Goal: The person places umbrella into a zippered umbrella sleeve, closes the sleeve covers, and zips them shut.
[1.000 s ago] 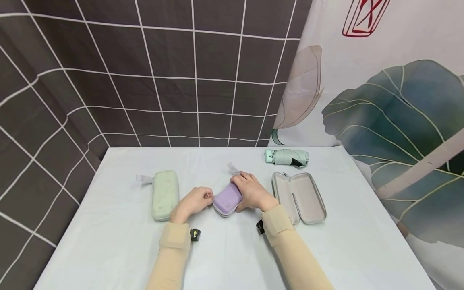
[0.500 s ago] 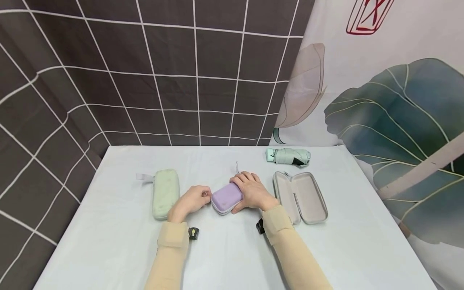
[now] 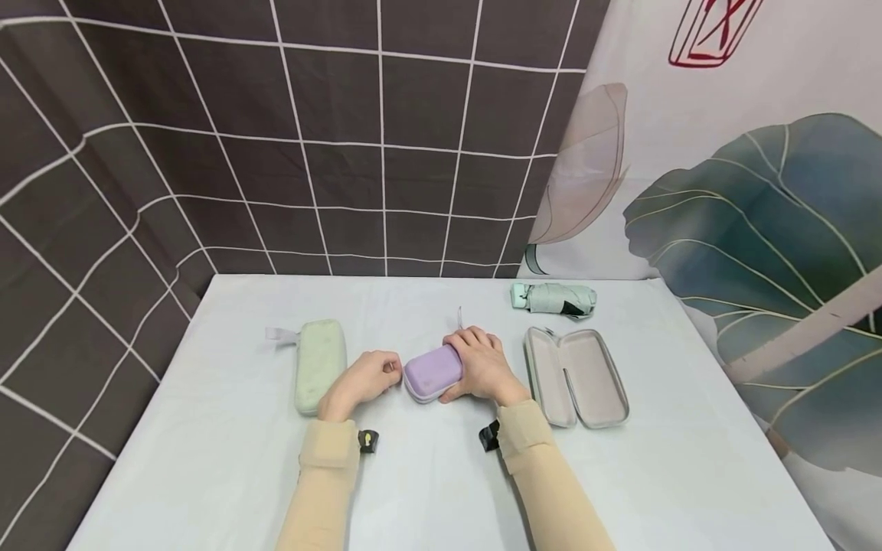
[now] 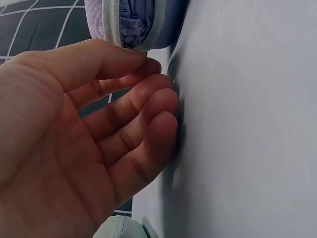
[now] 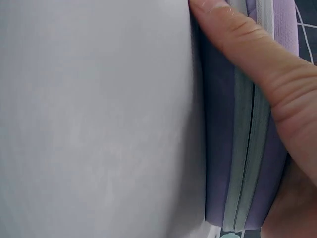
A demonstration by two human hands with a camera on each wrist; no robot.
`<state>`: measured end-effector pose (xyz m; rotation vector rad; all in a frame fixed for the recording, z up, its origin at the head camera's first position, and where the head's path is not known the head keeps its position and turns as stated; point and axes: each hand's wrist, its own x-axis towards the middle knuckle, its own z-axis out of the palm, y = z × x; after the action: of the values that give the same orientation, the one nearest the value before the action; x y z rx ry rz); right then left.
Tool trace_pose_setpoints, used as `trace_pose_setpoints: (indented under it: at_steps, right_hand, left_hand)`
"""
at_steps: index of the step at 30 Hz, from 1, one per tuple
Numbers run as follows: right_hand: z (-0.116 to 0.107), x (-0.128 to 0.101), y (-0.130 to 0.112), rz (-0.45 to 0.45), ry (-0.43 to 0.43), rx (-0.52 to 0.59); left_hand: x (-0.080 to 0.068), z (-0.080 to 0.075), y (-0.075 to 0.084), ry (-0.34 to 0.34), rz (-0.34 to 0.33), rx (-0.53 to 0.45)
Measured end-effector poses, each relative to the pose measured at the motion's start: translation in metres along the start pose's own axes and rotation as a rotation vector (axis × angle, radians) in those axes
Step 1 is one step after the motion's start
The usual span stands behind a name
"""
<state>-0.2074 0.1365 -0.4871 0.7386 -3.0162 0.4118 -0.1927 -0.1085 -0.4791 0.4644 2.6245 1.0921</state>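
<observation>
A purple zip case (image 3: 432,373) lies at the middle of the table. My right hand (image 3: 482,366) grips its far end from above, with the thumb (image 5: 262,57) along the side across the zipper (image 5: 243,158). At its near left corner is my left hand (image 3: 365,380), thumb and forefinger pinched together at the zip line. The zipper pull itself is hidden by the fingertips. Between the parted zip edges, crumpled purple fabric (image 4: 138,22) shows in the left wrist view. The other left fingers are curled beside the tabletop.
Left of the left hand lies a light green zip case (image 3: 321,366) with a wrist strap (image 3: 281,335). An unzipped grey case (image 3: 579,378) lies spread out on the right. Behind it is a folded mint green umbrella (image 3: 554,298). Gridded dark cloth (image 3: 331,168) hangs behind the white table (image 3: 413,490).
The purple case has turned slightly and shifted a little left under my right hand. Its strap swung from broadside to edge-on. The left hand stays at the corner.
</observation>
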Motion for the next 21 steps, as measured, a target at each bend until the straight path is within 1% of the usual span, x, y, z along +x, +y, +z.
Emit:
trace_pose_setpoints:
  at_steps: [7,14,21]
  right_hand:
    - [0.002,0.000,-0.006,0.046,0.025,0.003]
    - [0.002,-0.001,-0.013,0.100,0.038,0.029]
    - [0.003,0.000,-0.018,0.200,0.031,0.035]
  left_hand:
    - [-0.001,-0.002,0.000,0.025,-0.001,0.021]
    - [-0.002,-0.001,0.000,0.048,0.024,0.050]
    - [-0.001,-0.001,-0.003,0.042,0.021,0.054]
